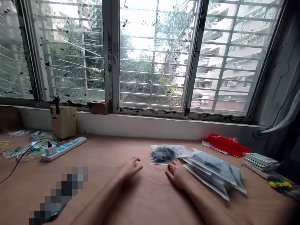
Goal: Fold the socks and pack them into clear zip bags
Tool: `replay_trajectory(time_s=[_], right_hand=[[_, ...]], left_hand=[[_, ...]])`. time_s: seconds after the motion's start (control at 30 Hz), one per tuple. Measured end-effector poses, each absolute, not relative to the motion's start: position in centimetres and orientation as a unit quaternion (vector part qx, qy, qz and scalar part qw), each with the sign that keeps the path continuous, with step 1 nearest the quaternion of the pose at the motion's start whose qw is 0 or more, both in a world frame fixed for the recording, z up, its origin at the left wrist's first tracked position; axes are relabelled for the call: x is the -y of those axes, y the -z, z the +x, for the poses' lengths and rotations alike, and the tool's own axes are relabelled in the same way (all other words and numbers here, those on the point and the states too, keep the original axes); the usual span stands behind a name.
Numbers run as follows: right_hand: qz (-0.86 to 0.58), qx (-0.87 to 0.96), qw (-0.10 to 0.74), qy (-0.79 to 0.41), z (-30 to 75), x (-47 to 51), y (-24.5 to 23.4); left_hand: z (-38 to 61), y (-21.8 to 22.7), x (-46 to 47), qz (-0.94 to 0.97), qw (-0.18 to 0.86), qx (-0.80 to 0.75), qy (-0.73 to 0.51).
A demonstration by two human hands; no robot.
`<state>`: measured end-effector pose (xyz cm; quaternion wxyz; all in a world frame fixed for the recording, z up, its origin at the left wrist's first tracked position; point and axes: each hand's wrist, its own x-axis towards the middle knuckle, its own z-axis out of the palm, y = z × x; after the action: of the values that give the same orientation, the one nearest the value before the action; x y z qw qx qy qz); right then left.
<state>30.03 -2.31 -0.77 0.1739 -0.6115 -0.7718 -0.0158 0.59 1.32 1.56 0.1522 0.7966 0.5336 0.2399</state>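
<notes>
Bag [163,154] lies by fingers of our right hand [177,175], contact unclear, likely for easy reach; left hand [130,168] apart; both loosely curled, gripping nothing.

Two bare arms are showing in the scene. The left arm [100,198] is looking long and smooth. It is starting out wide at the near end and getting thinner toward the left wrist [119,178]. The left hand [130,168] is showing bare skin, with a thumb and some rounded fingers. The right arm [205,201] is looking much the same, going from wide and round to slim at the right wrist [188,186]. The right hand [177,175] is showing bare skin too, with its own thumb and fingers. Tiny things like fingernails are looking too small to tell.
</notes>
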Motion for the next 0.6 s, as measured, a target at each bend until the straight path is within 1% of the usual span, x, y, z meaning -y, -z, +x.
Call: replay_trajectory(time_s=[0.07, 0.17, 0.47, 0.6], right_hand=[[-0.609, 0.769, 0.196, 0.007, 30.2, 2.2, 1.7], [-0.598, 0.770, 0.224, 0.000, 30.4, 1.9, 2.5], [-0.607, 0.755, 0.249, -0.015, 30.1, -0.4, 2.4], [-0.588, 0.759, 0.272, -0.065, 30.7, -0.7, 2.8]], left_hand=[[0.7, 0.2, -0.9, 0.799, 0.133, -0.539, -0.231], [0.6, 1.5, -1.0, 0.806, 0.116, -0.535, -0.227], [-0.5, 1.5, -1.8, 0.824, 0.112, -0.511, -0.217], [-0.8, 1.9, -2.0, 0.828, 0.116, -0.506, -0.213]])
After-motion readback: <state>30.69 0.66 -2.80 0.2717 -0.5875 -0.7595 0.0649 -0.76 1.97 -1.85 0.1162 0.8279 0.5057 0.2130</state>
